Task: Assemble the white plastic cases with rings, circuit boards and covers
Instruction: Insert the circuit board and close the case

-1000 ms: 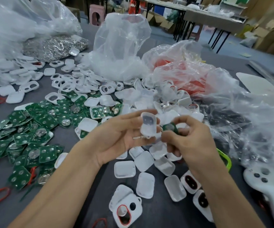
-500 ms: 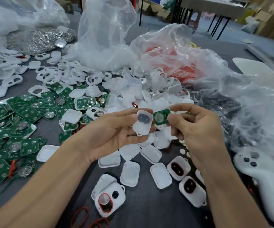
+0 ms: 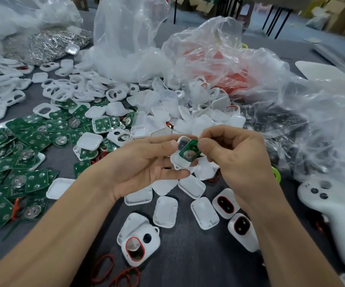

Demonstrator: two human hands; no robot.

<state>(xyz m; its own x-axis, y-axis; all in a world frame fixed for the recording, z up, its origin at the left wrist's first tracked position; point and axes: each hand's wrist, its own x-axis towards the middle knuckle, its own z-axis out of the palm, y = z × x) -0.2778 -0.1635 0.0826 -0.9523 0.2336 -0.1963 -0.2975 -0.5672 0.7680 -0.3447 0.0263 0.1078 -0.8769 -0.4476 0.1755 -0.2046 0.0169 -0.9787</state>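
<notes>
Green circuit board [image 3: 188,151] lay against the white case [image 3: 177,162], both held above the table, between the two hands.
Left hand [image 3: 144,162] gripped the case, thumb along its upper side and fingers curled beneath. Right hand [image 3: 236,160] pinched the board's upper edge between thumb and forefinger, its other fingers curled in. The board sat tilted across the case's face, touching it; could not tell whether it was seated. On the grey table [image 3: 188,257] below the hands lay loose white covers [image 3: 165,211], with ringed cases [image 3: 225,203] just beside the right wrist. A heap of green boards [image 3: 22,141] lay at left, clear plastic bags [image 3: 126,38] behind. A white controller [image 3: 330,216] lay at far right, and loose red rings [image 3: 103,266] near the bottom edge.
</notes>
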